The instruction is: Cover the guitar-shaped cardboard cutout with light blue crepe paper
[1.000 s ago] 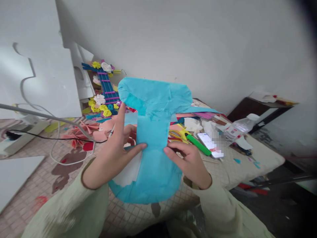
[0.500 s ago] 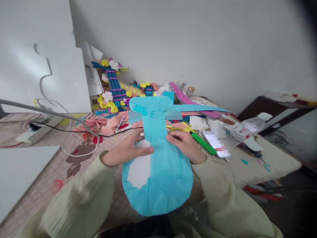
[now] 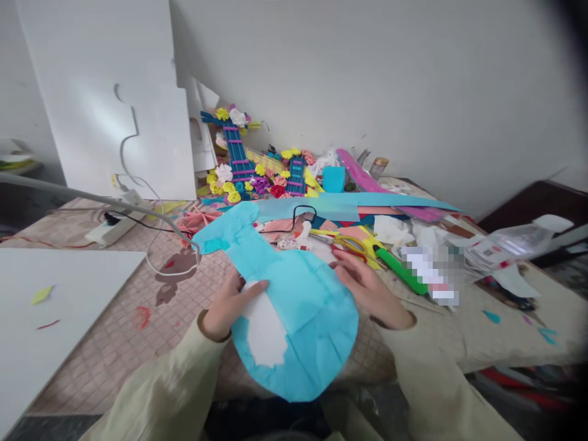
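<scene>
Blue paper guitar cutout (image 3: 294, 306), laid tilted on the table (image 3: 114, 343), is gripped at opposite edges by left hand (image 3: 227, 306) and right hand (image 3: 372, 288), fingers closed on it.

Tabletop (image 3: 114, 343) covered in a pinkish checked cloth, running back to a pale wall. At the left edge, a white board (image 3: 50, 306) lying flat, with small paper scraps on it. Farther back on the left, a white power strip (image 3: 113, 226) with cables trailing over the cloth. Across the middle, a blue guitar-shaped cutout (image 3: 294, 306) resting flat. Behind it, loose coloured paper sheets (image 3: 349, 205), yellow scissors (image 3: 353, 244), a green marker (image 3: 402, 272). To the right, a phone (image 3: 429, 272) and a clear plastic bottle (image 3: 509, 242) lying on its side.
</scene>
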Action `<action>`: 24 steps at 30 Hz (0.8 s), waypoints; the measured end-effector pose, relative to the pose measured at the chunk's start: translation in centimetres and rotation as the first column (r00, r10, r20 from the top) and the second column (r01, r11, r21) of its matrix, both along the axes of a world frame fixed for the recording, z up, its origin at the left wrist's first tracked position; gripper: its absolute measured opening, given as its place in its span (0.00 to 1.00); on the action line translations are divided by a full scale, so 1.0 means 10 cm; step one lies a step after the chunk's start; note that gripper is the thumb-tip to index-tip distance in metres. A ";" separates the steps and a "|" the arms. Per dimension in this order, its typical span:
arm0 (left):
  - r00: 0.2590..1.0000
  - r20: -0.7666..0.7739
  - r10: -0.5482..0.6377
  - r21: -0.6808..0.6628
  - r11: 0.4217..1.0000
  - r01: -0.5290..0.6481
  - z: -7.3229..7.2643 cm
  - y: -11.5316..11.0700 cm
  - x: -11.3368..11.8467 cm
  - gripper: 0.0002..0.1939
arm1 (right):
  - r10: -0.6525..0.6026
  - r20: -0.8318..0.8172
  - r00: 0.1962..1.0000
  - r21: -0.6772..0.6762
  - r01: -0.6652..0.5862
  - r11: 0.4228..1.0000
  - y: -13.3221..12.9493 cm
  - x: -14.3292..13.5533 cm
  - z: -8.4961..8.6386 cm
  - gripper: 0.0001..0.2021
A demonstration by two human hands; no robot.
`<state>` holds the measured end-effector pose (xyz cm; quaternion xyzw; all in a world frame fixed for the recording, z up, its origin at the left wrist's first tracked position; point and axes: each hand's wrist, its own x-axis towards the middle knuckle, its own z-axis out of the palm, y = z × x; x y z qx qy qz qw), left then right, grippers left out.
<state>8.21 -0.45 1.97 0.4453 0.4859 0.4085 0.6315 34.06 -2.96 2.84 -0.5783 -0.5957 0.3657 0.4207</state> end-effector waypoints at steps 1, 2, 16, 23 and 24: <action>0.999 0.031 0.038 0.000 0.999 -0.038 -0.03 -0.02 0.02 0.31 | -0.057 -0.057 0.997 -0.026 0.056 0.998 -0.08 0.01 -0.07 0.26; 0.996 0.059 0.072 -0.005 0.997 -0.072 -0.07 -0.04 0.04 0.32 | -0.120 -0.118 0.986 -0.058 0.114 0.992 -0.16 0.00 -0.13 0.27; 0.945 0.087 -0.314 -0.046 0.947 0.319 -0.29 -0.65 0.10 0.24 | -0.294 -0.124 0.948 -0.122 0.279 0.953 -0.12 0.35 -0.37 0.22; 0.817 -0.524 -0.240 0.200 0.898 0.392 -0.01 -0.73 -0.50 0.16 | 0.131 0.109 0.985 -0.106 -0.120 0.987 0.15 0.63 0.06 0.17; 0.792 -0.582 -0.187 0.259 0.880 0.398 0.01 -0.63 -0.51 0.18 | 0.184 0.134 0.974 -0.098 -0.172 0.980 0.22 0.59 0.08 0.17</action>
